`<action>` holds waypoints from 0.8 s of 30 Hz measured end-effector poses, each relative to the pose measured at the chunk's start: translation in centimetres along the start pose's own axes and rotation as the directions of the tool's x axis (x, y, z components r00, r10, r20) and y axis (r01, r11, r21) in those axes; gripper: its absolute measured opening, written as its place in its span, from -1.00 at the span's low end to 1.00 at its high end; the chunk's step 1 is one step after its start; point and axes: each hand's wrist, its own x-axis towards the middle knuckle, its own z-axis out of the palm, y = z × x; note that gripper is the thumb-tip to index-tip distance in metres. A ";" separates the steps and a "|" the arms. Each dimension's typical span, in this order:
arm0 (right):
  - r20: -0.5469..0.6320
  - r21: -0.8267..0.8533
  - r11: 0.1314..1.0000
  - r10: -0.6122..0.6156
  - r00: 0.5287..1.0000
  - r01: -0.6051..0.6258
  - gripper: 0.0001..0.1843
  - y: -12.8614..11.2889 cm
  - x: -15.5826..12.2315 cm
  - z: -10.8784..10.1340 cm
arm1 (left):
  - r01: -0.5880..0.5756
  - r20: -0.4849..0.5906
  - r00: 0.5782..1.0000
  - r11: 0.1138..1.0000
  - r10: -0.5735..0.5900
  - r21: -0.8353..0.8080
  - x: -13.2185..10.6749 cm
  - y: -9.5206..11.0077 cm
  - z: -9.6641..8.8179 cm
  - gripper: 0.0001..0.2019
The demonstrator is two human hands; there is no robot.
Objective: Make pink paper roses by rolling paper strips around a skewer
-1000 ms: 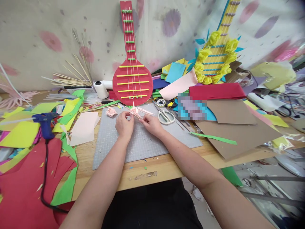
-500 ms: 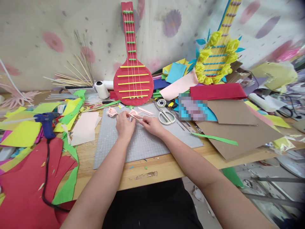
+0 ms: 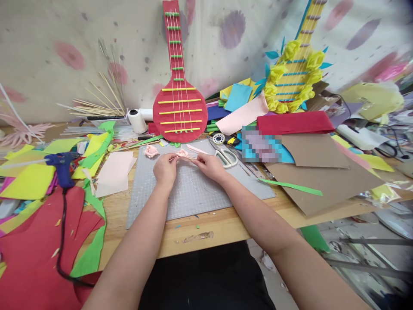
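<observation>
My left hand (image 3: 165, 168) pinches the left end of a pale pink paper strip (image 3: 185, 156), which is bunched in the middle. At the strip's other end my right hand (image 3: 209, 165) grips it between thumb and fingers. Both hands are just above the grey cutting mat (image 3: 190, 200). A finished-looking pink paper flower (image 3: 151, 151) lies on the mat left of my left hand. Behind the strip lies another flat pink strip (image 3: 196, 149). White-handled scissors (image 3: 227, 158) rest right of my right hand.
A red paper lute (image 3: 180, 113) leans behind the mat; a yellow one with paper flowers (image 3: 292, 82) stands right. A blue glue gun (image 3: 64, 168) lies left on coloured paper, near a pink sheet (image 3: 113, 174). Brown cardboard (image 3: 322, 185) covers the right side.
My hands have moved apart, the left one slightly left and down, the right one slightly right. The pink strip is now stretched between them.
</observation>
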 end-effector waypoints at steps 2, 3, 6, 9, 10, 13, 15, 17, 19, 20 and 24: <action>0.000 -0.014 1.000 -0.003 1.000 0.003 -0.70 0.0 0.0 -0.2 | 0.005 0.005 1.000 1.000 -0.005 0.014 0.0 0.0 0.0 -0.85; -0.001 -0.027 1.000 -0.010 1.000 0.010 -0.69 0.0 0.0 -0.2 | 0.007 0.004 1.000 1.000 -0.007 0.021 0.0 0.0 0.0 -0.84; 0.000 -0.074 0.996 -0.043 0.999 0.043 -0.65 0.3 -0.1 -0.1 | 0.028 -0.008 1.000 0.999 -0.028 0.027 -0.1 0.2 0.1 -0.84; 0.005 -0.111 0.992 -0.059 0.998 0.059 -0.62 0.5 -0.1 0.0 | 0.026 -0.011 1.000 1.000 -0.026 0.016 -0.3 0.4 0.1 -0.83; 0.006 -0.123 0.991 -0.060 0.998 0.061 -0.62 0.5 -0.1 0.1 | 0.021 -0.005 1.000 1.000 -0.021 0.012 -0.4 0.5 0.1 -0.83; 0.008 -0.169 0.984 -0.062 0.998 0.062 -0.61 0.2 -0.1 0.1 | 0.037 0.014 0.999 0.999 -0.037 0.005 -0.5 0.7 0.0 -0.83; 0.014 -0.204 0.977 -0.060 0.998 0.062 -0.61 0.0 -0.1 0.1 | 0.063 0.016 0.998 0.998 -0.063 0.003 -0.5 0.9 0.0 -0.83; 0.026 -0.232 0.970 -0.066 0.998 0.070 -0.61 -0.1 -0.1 0.1 | 0.081 0.016 0.997 0.997 -0.080 -0.005 -0.5 1.0 0.0 -0.84; 0.046 -0.252 0.964 -0.081 0.996 0.090 -0.60 -0.2 -0.2 0.1 | 0.094 0.015 0.996 0.995 -0.093 -0.018 -0.5 1.0 0.0 -0.84; 0.057 -0.259 0.960 -0.091 0.994 0.103 -0.59 -0.2 -0.2 0.2 | 0.100 0.013 0.995 0.995 -0.099 -0.024 -0.5 1.0 0.0 -0.85; 0.080 -0.290 0.947 -0.123 0.989 0.141 -0.60 0.0 -0.2 0.4 | 0.113 0.017 0.993 0.993 -0.113 -0.038 -0.4 0.9 0.1 -0.85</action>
